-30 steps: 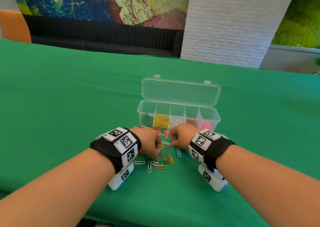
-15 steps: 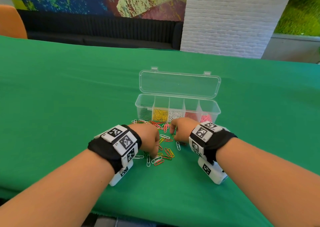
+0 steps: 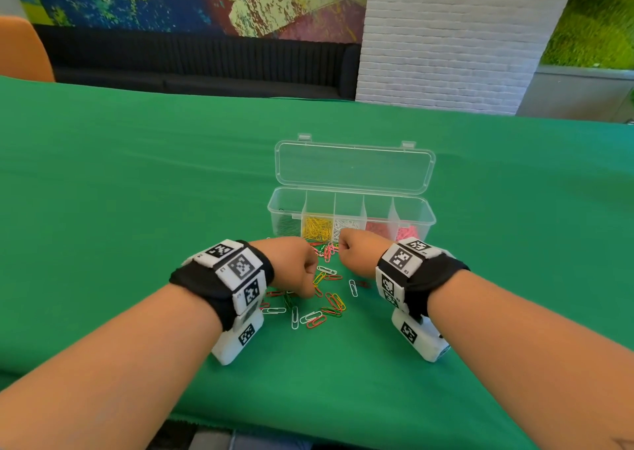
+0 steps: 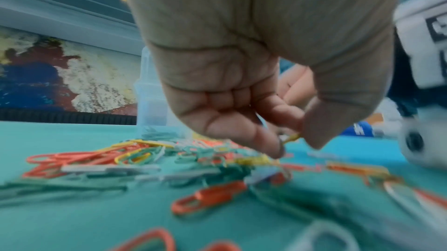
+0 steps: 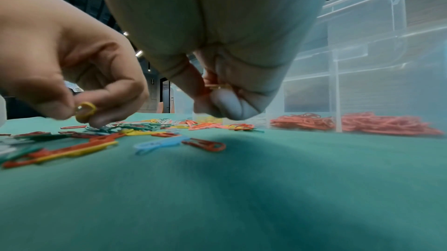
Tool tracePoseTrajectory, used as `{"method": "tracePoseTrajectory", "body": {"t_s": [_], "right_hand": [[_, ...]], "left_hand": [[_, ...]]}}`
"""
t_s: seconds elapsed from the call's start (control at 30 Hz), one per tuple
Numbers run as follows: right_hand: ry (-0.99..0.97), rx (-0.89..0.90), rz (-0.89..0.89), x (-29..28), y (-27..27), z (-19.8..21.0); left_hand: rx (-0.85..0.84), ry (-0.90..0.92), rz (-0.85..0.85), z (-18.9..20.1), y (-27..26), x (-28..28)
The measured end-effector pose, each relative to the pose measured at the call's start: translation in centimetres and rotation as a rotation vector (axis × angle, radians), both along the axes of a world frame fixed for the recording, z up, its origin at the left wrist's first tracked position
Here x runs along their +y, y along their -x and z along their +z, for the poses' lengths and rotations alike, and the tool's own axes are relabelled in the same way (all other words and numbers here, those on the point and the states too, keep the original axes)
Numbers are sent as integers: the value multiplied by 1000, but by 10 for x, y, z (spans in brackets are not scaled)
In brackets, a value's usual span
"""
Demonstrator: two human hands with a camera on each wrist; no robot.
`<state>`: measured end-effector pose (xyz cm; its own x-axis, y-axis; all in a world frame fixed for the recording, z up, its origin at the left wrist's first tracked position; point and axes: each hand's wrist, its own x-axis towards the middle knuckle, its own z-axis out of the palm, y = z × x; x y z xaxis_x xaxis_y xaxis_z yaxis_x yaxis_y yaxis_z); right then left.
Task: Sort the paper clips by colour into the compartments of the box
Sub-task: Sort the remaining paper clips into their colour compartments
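The left hand (image 5: 72, 75) pinched a yellow clip (image 5: 85, 111) just above the loose clips (image 3: 319, 295), while the right hand (image 3: 360, 255) curled round a clip beside the box (image 3: 350, 206).

Green cloth (image 3: 137, 192) (checkered wristbands (image 3: 236, 267))

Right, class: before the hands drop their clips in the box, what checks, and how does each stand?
1. Box lid open: ok.
2. Left hand pinches a yellow clip: ok.
3. Yellow compartment is second from the left, holding only yellow: ok.
4. Right hand curled round clips; one looks yellow, the rest hidden: cannot tell.
5. Loose clips remain on the cloth: sorting unfinished, not ok.
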<state>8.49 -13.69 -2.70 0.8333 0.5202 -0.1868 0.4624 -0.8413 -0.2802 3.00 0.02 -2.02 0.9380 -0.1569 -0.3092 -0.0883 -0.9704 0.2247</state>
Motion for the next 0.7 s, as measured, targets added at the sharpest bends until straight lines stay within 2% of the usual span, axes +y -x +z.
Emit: {"method": "tracePoseTrajectory", "body": {"t_s": [0.13,0.27,0.37,0.43,0.53,0.63,0.7], "right_hand": [[6,108,117,1,6,4],[95,186,196,-4,10,5],[133,220,220,-6,11,6],[144,237,242,-7,11,6],[148,215,267,-7,11,5],[134,167,280,-6,9,2],[143,122,282,-6,7,2]], "left_hand": [[-21,172,99,9,0,22],[98,285,259,17,-5,33],[185,452,376,17,-7,30],[238,505,400,15,-9,25],[233,395,372,15,-12,12],[121,49,188,12,-18,2],[88,-45,145,7,-20,-5]]}}
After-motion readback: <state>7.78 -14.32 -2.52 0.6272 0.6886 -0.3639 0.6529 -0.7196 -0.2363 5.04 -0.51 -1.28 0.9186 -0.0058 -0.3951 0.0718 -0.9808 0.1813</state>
